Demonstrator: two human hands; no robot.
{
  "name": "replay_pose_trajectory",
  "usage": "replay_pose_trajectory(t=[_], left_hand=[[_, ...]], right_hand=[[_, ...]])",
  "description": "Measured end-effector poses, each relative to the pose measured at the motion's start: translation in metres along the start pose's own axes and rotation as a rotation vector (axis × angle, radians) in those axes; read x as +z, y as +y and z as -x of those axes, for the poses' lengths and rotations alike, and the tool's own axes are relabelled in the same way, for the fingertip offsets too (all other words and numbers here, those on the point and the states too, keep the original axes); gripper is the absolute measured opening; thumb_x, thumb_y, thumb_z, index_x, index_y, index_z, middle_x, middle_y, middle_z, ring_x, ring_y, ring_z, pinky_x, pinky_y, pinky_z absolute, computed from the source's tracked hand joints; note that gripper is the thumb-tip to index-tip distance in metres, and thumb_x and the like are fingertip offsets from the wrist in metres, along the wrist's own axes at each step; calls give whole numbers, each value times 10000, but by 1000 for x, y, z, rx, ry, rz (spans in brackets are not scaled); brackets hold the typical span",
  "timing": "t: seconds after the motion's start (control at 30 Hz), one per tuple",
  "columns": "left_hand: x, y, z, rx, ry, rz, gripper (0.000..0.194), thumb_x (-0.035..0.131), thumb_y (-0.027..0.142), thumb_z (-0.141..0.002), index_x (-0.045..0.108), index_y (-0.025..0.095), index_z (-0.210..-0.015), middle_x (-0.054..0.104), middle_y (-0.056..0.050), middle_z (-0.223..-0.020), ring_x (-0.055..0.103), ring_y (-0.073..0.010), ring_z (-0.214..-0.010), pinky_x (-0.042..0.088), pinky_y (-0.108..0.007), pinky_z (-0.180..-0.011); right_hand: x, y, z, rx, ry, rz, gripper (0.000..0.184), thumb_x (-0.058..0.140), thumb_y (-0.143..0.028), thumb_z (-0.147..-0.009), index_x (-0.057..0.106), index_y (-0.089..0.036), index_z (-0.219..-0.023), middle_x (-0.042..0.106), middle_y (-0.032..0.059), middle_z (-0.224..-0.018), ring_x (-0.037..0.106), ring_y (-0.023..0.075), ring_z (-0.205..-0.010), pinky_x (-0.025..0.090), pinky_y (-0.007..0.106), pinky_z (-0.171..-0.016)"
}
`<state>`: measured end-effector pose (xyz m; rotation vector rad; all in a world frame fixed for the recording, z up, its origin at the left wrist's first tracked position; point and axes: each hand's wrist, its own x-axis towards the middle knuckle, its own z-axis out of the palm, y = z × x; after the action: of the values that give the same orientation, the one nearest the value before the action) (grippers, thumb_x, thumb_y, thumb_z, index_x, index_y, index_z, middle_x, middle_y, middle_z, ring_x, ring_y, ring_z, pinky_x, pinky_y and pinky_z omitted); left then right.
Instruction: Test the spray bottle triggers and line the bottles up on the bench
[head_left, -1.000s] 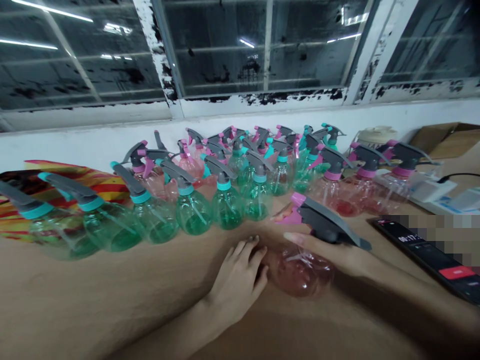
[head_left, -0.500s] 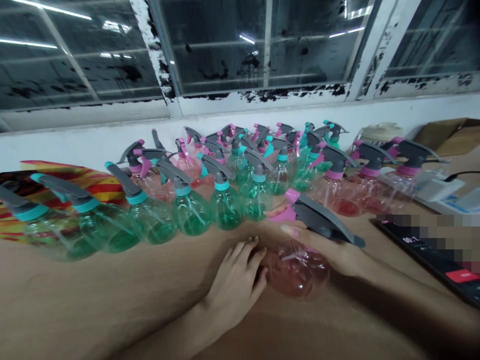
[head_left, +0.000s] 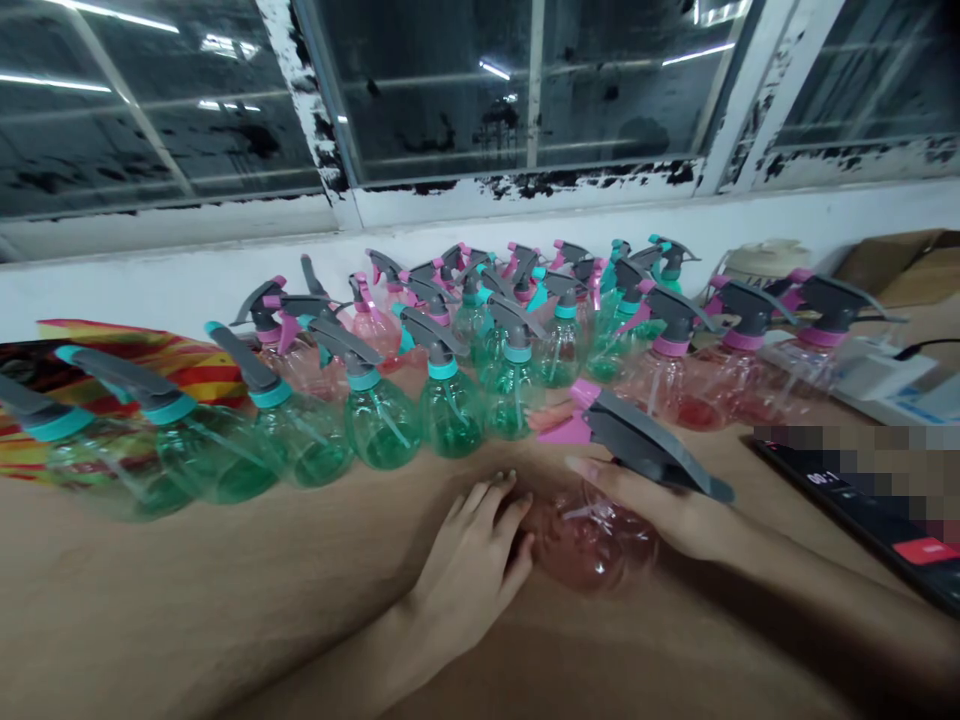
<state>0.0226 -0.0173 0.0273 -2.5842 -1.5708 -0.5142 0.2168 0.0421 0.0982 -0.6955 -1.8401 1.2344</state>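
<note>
A pink spray bottle [head_left: 585,545] with a grey trigger head and pink nozzle stands on the table in front of me. My right hand [head_left: 660,500] is closed around its neck, just under the trigger head; part of the collar is hidden behind the fingers. On the bottle's left, my left hand [head_left: 476,555] lies on the tabletop with its fingers loosely stretched and slightly apart, holding nothing. Its thumb is close to the bottle's side; whether they touch I cannot tell. Beyond the hands, a green spray bottle [head_left: 454,415] stands in a row of similar ones.
Several more pink and green spray bottles crowd the back, including a pink-collared bottle [head_left: 694,400] at right. A phone [head_left: 840,500] lies at the right, near a white power strip [head_left: 885,385]. A cardboard box [head_left: 896,265] and a colourful bag [head_left: 142,350] lie against the wall.
</note>
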Motion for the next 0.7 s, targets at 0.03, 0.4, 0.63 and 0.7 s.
replay_pose_trajectory(t=[0.03, 0.4, 0.63, 0.7], left_hand=[[0, 0, 0, 1, 1, 1, 301, 532, 183, -894, 559, 132, -1190, 565, -144, -1264, 518, -291, -1171, 475, -473, -940], [1, 0, 1, 5, 10, -14, 301, 487, 205, -927, 544, 142, -1216, 558, -139, -1284, 519, -283, -1188, 468, -474, -954], [0, 0, 2, 5, -9, -19, 319, 508, 196, -918, 547, 128, -1227, 542, -145, -1317, 501, -289, -1220, 459, -475, -974], [0, 0, 2, 1, -17, -20, 323, 520, 192, -913, 550, 127, -1228, 536, -143, -1327, 496, -288, -1229, 454, -469, -984]], right_hand=[[0, 0, 0, 5, -3, -5, 390, 591, -317, -848, 575, -292, -1236, 683, 39, -1160, 622, 244, -1115, 520, 365, -953], [-5, 7, 2, -63, 90, 210, 155, 587, -412, -855, 632, -294, -944, 700, 17, -936, 661, 224, -905, 519, 379, -877], [-10, 4, 1, -140, 176, 411, 212, 564, -440, -862, 570, -279, -723, 597, -3, -729, 587, 201, -733, 501, 375, -757], [-10, 5, 2, -129, 149, 384, 199, 553, -435, -869, 593, -281, -749, 618, 5, -777, 602, 213, -792, 497, 394, -806]])
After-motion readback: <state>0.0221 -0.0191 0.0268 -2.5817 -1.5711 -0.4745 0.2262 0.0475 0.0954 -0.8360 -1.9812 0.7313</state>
